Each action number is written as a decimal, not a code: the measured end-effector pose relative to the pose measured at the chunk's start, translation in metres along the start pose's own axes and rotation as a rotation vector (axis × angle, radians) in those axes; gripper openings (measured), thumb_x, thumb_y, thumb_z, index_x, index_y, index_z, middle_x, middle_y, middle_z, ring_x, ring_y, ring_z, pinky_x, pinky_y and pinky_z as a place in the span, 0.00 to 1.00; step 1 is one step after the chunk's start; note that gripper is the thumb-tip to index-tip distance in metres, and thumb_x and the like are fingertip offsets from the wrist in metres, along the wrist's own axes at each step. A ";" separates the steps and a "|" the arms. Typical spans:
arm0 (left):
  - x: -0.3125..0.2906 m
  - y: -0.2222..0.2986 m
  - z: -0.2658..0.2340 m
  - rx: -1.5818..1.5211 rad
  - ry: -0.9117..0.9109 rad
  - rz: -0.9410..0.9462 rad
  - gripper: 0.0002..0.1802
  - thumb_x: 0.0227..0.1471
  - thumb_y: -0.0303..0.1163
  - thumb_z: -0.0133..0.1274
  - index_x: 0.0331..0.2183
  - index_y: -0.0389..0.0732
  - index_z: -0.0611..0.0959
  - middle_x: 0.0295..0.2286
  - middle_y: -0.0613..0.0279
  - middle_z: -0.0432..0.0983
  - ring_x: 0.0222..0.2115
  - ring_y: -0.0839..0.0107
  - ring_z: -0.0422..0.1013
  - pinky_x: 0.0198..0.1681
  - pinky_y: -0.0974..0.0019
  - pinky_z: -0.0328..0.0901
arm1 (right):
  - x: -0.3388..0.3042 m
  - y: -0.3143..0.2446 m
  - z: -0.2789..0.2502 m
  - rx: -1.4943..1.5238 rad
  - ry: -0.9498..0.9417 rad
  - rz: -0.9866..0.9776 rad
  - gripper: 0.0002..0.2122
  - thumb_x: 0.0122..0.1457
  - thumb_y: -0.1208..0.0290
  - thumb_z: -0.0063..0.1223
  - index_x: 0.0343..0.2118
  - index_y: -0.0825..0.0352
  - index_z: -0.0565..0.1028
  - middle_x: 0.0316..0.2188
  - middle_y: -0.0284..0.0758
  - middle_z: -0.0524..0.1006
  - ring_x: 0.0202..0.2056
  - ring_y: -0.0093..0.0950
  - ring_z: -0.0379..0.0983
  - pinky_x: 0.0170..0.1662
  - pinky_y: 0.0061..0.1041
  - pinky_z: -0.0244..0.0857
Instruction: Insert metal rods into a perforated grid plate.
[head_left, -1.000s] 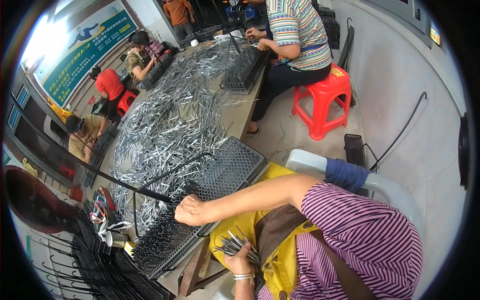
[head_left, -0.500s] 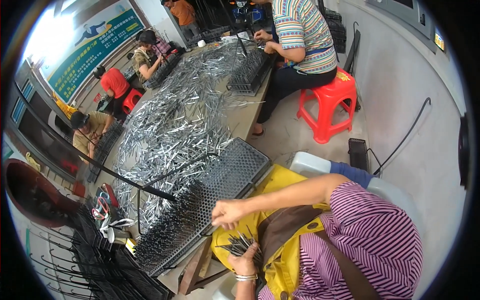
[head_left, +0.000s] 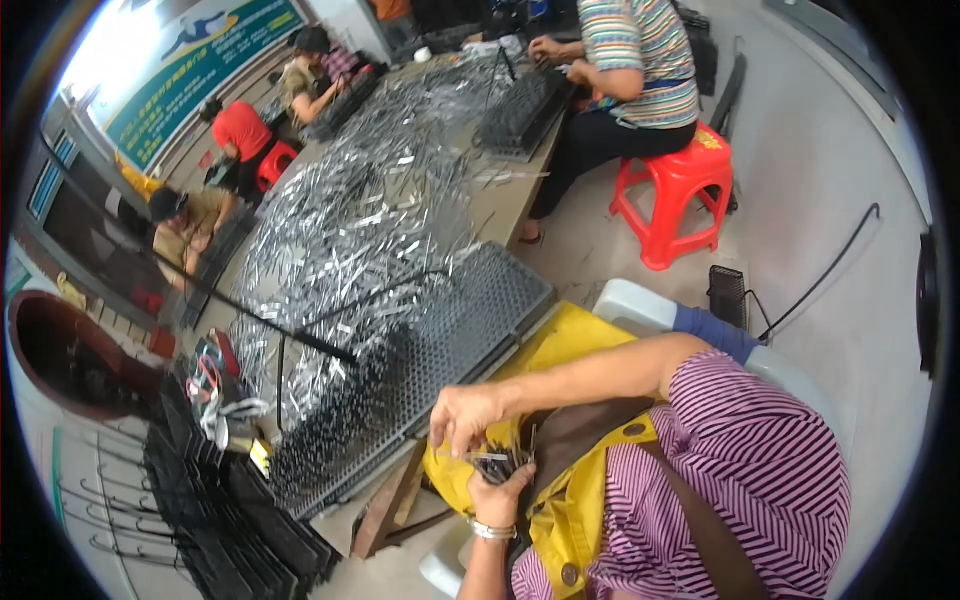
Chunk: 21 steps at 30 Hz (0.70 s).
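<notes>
My left hand [head_left: 500, 492], with a bracelet at the wrist, is wrapped round a bunch of thin dark metal strips [head_left: 496, 464] above my lap. Over the bunch my right hand [head_left: 464, 416] bends its fingers downward, and a pale thin metal strip lies at the fingertips; motion blurs it slightly. Just beyond both hands a black perforated rack [head_left: 478, 300] leans at the table's edge. Its lower left part is filled with upright strips, while the upper right holes show bare. A long black rod handle [head_left: 300, 342] rises across the rack.
Loose silvery strips [head_left: 350, 230] heap along the table. A person in a striped shirt [head_left: 640, 60] sits on a red stool [head_left: 680, 190] by another rack [head_left: 520, 110]. Several people work along the far side. Stacked black racks [head_left: 215, 500] and a brown round basin [head_left: 70, 350] stand left.
My right hand has moved from beside the rack's edge to above the bunch, and its fingers now reach down to the strips. My left hand still holds the bunch. The view has shifted slightly.
</notes>
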<state>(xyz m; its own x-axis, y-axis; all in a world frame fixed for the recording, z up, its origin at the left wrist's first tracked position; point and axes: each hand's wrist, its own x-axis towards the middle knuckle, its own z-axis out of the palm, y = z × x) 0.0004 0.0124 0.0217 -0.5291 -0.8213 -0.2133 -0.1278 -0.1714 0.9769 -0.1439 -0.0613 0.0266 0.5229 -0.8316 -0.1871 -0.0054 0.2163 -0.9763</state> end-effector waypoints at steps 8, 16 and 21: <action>0.010 -0.004 -0.006 -0.085 0.079 -0.012 0.14 0.32 0.20 0.58 0.28 0.34 0.75 0.23 0.66 0.72 0.22 0.76 0.67 0.26 0.73 0.64 | -0.010 -0.019 -0.041 0.394 0.173 -0.221 0.16 0.39 0.84 0.53 0.36 0.73 0.70 0.20 0.41 0.75 0.15 0.20 0.70 0.13 0.12 0.59; 0.017 -0.017 -0.010 -0.588 0.255 -0.097 0.14 0.34 0.16 0.54 0.29 0.35 0.73 0.22 0.62 0.72 0.21 0.71 0.69 0.27 0.70 0.65 | -0.009 -0.027 -0.039 0.217 0.300 -0.306 0.27 0.42 0.84 0.51 0.48 0.79 0.56 0.20 0.43 0.73 0.18 0.27 0.72 0.18 0.23 0.69; 0.017 -0.023 -0.009 -0.630 0.252 -0.144 0.14 0.34 0.17 0.55 0.29 0.35 0.72 0.21 0.60 0.72 0.20 0.69 0.69 0.25 0.71 0.65 | 0.005 -0.024 -0.039 0.143 0.347 -0.314 0.20 0.42 0.83 0.52 0.42 0.77 0.65 0.21 0.38 0.73 0.21 0.24 0.72 0.20 0.20 0.69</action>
<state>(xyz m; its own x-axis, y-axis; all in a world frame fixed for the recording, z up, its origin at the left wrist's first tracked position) 0.0015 -0.0027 -0.0042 -0.3229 -0.8547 -0.4065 0.3691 -0.5092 0.7775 -0.1747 -0.0909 0.0452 0.1652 -0.9841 0.0649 0.2372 -0.0242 -0.9712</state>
